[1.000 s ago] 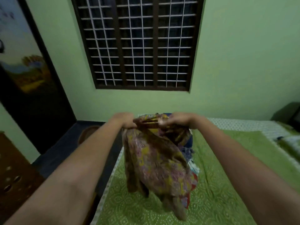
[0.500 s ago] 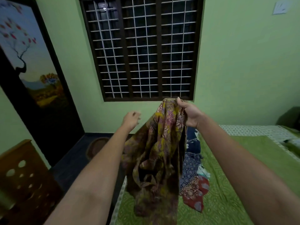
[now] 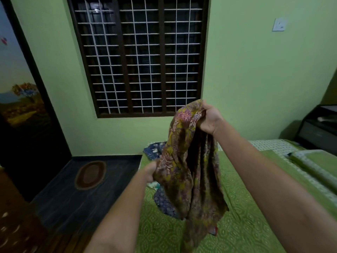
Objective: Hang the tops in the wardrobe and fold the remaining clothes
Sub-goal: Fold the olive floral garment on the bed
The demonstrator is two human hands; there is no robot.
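Floral garment point(image 3: 189, 172) hung over bed point(image 3: 242, 212), right hand point(image 3: 209, 119) fingers curled round top edge, left hand point(image 3: 150, 171) gripped its side, more clothes point(image 3: 164, 201) piled beneath, green walls, barred window point(image 3: 138, 57).

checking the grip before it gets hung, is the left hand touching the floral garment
Touching. The head view shows the left hand gripping the floral garment at its lower left edge, fabric bunched against the fingers.

Barred window point(image 3: 138, 57), oval rug point(image 3: 90, 174) on dark floor, wall switch point(image 3: 279, 24)
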